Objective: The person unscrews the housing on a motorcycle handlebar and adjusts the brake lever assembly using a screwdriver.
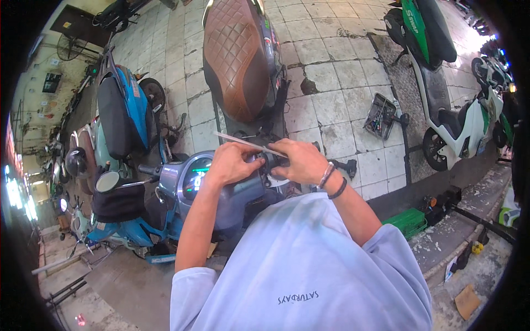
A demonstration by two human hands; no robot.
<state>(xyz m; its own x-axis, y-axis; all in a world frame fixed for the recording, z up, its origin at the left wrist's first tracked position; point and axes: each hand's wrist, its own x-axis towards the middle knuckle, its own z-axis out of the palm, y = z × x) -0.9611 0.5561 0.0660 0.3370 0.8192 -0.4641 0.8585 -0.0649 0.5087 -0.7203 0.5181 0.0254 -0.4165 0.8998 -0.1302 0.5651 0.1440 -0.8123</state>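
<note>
A thin, flat, pale strip point(245, 142) slants across the gap between my hands, above a scooter's handlebar. My left hand point(233, 164) has curled fingers against the strip, thumb pointing right. From the other side my right hand point(301, 163), with bands round its wrist, pinches the strip's lower right end. Whether that end is a cable tie's head or a plain strip, I cannot make out. Just left of my left hand, the lit dashboard point(196, 177) sits in a grey-blue handlebar cover. My fingers partly hide dark parts between the hands.
Ahead stands a scooter with a brown quilted seat point(234, 60). A tool tray point(381, 116) lies on the tiled floor to its right. Blue scooters are parked at left, a white and green one point(461, 124) at right. A green crate point(407, 222) sits by the step.
</note>
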